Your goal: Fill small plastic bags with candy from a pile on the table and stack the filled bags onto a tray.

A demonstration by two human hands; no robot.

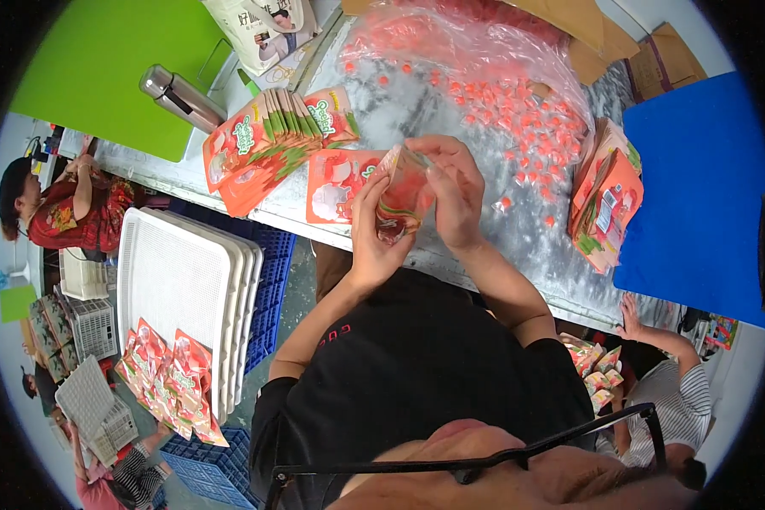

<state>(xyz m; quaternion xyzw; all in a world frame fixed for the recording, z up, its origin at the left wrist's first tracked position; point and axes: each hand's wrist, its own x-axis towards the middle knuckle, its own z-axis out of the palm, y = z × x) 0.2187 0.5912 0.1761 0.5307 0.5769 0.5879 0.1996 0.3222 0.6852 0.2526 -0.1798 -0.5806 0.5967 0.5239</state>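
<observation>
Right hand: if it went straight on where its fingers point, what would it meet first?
Likely the red pouch in the left hand, close before the right hand; whether they touch is unclear here.

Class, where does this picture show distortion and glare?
Head view: black fisheye corners, with the co-worker in a red patterned top tipped sideways near the left rim; head view: bright glints on the crumpled see-through plastic bag and the silver metal flask.
</observation>
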